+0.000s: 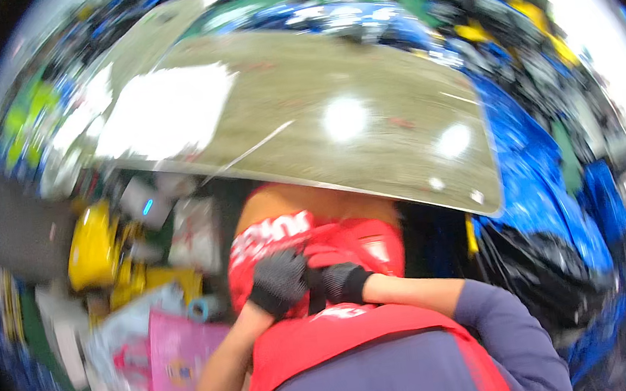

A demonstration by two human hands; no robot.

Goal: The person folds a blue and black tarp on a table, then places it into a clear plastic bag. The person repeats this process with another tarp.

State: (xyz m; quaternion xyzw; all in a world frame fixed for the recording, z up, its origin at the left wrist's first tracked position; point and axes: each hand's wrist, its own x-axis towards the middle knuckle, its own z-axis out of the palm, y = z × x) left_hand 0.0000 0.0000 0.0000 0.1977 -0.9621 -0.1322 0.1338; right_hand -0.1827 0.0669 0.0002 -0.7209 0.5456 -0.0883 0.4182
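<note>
Both my hands are together at my waist, in dark gloves with a dotted texture, against a red apron (350, 249) with white print. My left hand (278, 280) has its fingers curled in toward the middle. Close beside it, my right hand (344, 281) is closed too, its fingertips turned to the left. A dark strip (315, 292), perhaps a strap, shows between the two hands. What the fingers hold is hidden and blurred.
Ahead stands a glossy wood-grain table (300, 81) with white sheets (164, 112) on its left. Yellow bags (93, 247) and a pink bag (181, 357) lie at left. A black plastic bag (541, 270) and blue sheeting (521, 156) are at right.
</note>
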